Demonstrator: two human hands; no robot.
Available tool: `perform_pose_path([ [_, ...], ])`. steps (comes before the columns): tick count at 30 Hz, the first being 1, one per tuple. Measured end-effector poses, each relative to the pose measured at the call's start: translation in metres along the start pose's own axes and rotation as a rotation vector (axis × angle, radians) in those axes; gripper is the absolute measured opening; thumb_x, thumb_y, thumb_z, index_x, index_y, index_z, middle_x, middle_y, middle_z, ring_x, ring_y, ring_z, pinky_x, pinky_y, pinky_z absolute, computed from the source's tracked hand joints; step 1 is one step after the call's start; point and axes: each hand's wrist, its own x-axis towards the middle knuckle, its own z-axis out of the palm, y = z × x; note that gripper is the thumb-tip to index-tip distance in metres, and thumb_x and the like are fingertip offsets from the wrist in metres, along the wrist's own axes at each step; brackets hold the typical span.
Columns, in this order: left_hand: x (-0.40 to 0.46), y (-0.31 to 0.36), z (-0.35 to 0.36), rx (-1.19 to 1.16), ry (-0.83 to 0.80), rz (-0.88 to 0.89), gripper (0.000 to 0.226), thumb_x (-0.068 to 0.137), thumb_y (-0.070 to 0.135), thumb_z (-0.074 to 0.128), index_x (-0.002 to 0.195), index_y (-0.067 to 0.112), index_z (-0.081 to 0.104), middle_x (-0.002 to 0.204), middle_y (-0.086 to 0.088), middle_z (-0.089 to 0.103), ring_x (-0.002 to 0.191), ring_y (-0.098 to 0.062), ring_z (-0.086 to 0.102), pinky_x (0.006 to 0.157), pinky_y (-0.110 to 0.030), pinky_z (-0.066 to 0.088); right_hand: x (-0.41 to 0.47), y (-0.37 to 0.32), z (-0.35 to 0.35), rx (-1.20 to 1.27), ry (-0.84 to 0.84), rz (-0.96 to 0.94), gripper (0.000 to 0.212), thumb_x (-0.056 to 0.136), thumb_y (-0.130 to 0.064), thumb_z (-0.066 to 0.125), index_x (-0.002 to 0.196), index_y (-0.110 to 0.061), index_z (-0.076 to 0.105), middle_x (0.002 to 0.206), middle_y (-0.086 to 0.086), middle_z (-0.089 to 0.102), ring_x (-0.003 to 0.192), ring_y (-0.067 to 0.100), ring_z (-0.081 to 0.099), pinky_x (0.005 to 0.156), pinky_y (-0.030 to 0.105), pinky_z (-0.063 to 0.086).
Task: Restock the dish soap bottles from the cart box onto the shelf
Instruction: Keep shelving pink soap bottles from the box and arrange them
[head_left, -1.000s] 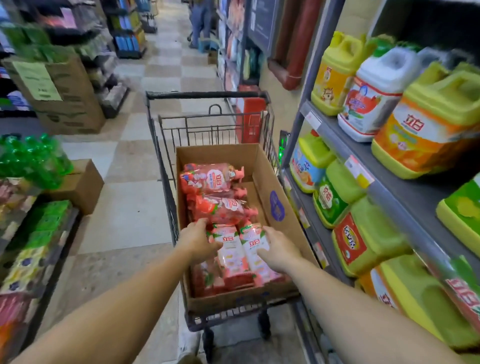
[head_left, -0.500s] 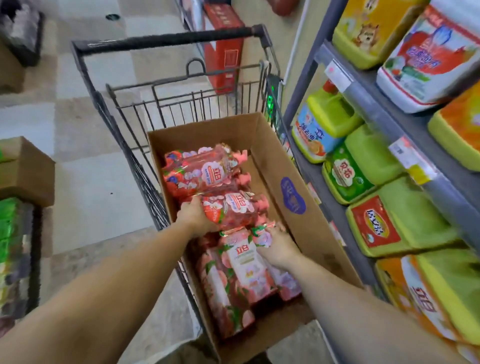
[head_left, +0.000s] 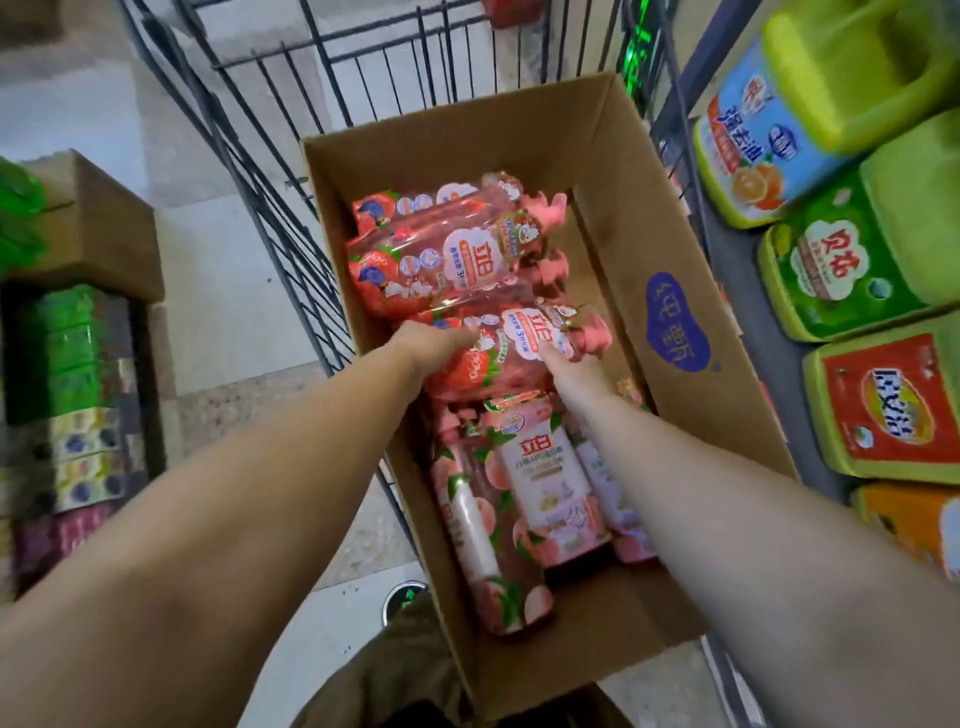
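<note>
A cardboard box (head_left: 649, 270) is seen standing in a wire shopping cart (head_left: 270, 208), drawn up just beside a grey shelf (head_left: 748, 291). Pink dish soap bottles are packed in the box lying on their sides: strawberry-labelled ones (head_left: 441, 249) across the far half, peach-labelled ones (head_left: 545, 483) lengthwise in the near half. One strawberry bottle (head_left: 514, 345) in the middle of the box is taken from both sides. The left hand (head_left: 431, 348) is laid over its base end, the fingers curled round it in a closed grip. The right hand (head_left: 574, 371) is set against the pump end, its fingers bent under the bottle; how tightly that grip is closed cannot be told, since the fingertips are hidden. The bottle is tilted slightly above its neighbours but is still within the box walls. On the shelf, large green and yellow detergent jugs (head_left: 852, 260) are ranged side by side, labels outward. To the left, a second carton (head_left: 98, 228) and stacked packaged goods (head_left: 72, 395) are seen on the tiled floor (head_left: 218, 291).
</note>
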Motion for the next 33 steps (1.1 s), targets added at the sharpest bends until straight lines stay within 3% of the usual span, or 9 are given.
perform_pose_path([
  [3, 0.002, -0.002, -0.001, 0.042, -0.03, -0.029, 0.07, 0.076, 0.04, 0.082, 0.129, 0.011, 0.046, 0.115, -0.003, 0.066, 0.082, -0.018, 0.065, 0.068, -0.031, 0.052, 0.004, -0.006, -0.003, 0.088, -0.056, 0.067, 0.122, 0.045, -0.085, 0.063, 0.139, -0.01, 0.042, 0.136, 0.008, 0.055, 0.116, 0.033, 0.058, 0.097, 0.049, 0.048],
  [7, -0.003, 0.0, -0.003, 0.038, -0.072, -0.082, 0.073, 0.071, 0.043, 0.084, 0.128, 0.014, 0.048, 0.11, -0.005, 0.07, 0.094, -0.028, 0.069, 0.092, -0.054, 0.051, 0.0, -0.005, -0.003, 0.253, -0.114, 0.054, 0.079, 0.06, -0.066, 0.077, 0.113, -0.012, 0.057, 0.11, 0.002, 0.068, 0.095, 0.026, 0.068, 0.08, 0.04, 0.056],
  [10, -0.011, 0.004, -0.005, 0.058, -0.105, -0.07, 0.067, 0.073, 0.039, 0.084, 0.125, 0.014, 0.051, 0.107, -0.006, 0.07, 0.094, -0.028, 0.069, 0.089, -0.053, 0.053, -0.005, 0.0, -0.005, 0.31, -0.067, -0.006, 0.087, 0.039, -0.073, 0.077, 0.107, -0.02, 0.067, 0.102, -0.001, 0.074, 0.088, 0.025, 0.072, 0.08, 0.045, 0.059],
  [14, -0.03, 0.01, -0.01, 0.065, -0.2, -0.038, 0.057, 0.074, 0.032, 0.084, 0.118, 0.013, 0.052, 0.101, -0.006, 0.071, 0.091, -0.025, 0.069, 0.083, -0.047, 0.056, -0.032, -0.005, -0.021, 0.369, 0.005, -0.119, 0.065, 0.061, -0.057, 0.081, 0.114, -0.022, 0.063, 0.106, 0.0, 0.072, 0.09, 0.024, 0.071, 0.072, 0.043, 0.06],
  [19, -0.057, 0.014, -0.01, 0.21, -0.416, -0.009, 0.068, 0.063, 0.036, 0.085, 0.123, 0.016, 0.059, 0.112, -0.004, 0.07, 0.103, -0.023, 0.065, 0.081, -0.039, 0.054, -0.074, -0.013, -0.056, 0.339, 0.141, -0.296, 0.081, 0.046, -0.057, 0.083, 0.115, -0.022, 0.057, 0.105, -0.005, 0.071, 0.091, 0.019, 0.071, 0.085, 0.047, 0.058],
  [22, -0.081, 0.013, -0.002, 0.323, -0.511, 0.058, 0.048, 0.074, 0.03, 0.082, 0.117, 0.018, 0.061, 0.112, -0.006, 0.072, 0.109, -0.025, 0.065, 0.098, -0.043, 0.05, -0.105, -0.012, -0.082, 0.277, 0.208, -0.399, 0.08, 0.06, -0.043, 0.088, 0.125, -0.015, 0.049, 0.111, -0.009, 0.065, 0.097, 0.008, 0.065, 0.093, 0.039, 0.054],
  [25, -0.104, 0.011, 0.01, 0.454, -0.616, 0.141, 0.066, 0.06, 0.03, 0.089, 0.118, 0.016, 0.063, 0.115, -0.007, 0.072, 0.113, -0.027, 0.063, 0.102, -0.042, 0.046, -0.135, -0.006, -0.106, 0.284, 0.25, -0.471, 0.089, 0.062, -0.035, 0.089, 0.136, -0.015, 0.046, 0.124, -0.002, 0.064, 0.11, 0.018, 0.064, 0.093, 0.046, 0.053],
  [30, -0.148, 0.007, 0.038, 0.574, -0.757, 0.297, 0.053, 0.071, 0.019, 0.086, 0.119, 0.015, 0.064, 0.113, -0.004, 0.073, 0.107, -0.023, 0.067, 0.098, -0.039, 0.05, -0.187, 0.02, -0.143, 0.298, 0.302, -0.578, 0.075, 0.073, -0.012, 0.084, 0.137, -0.015, 0.044, 0.124, -0.003, 0.062, 0.095, 0.009, 0.063, 0.073, 0.018, 0.053],
  [33, -0.183, -0.006, 0.064, 0.541, -0.862, 0.414, 0.048, 0.07, 0.01, 0.086, 0.113, 0.013, 0.065, 0.107, -0.006, 0.073, 0.097, -0.021, 0.07, 0.088, -0.036, 0.056, -0.233, 0.047, -0.168, 0.301, 0.379, -0.621, 0.088, 0.066, -0.02, 0.088, 0.141, -0.018, 0.041, 0.126, -0.005, 0.062, 0.103, 0.014, 0.064, 0.088, 0.038, 0.056],
])
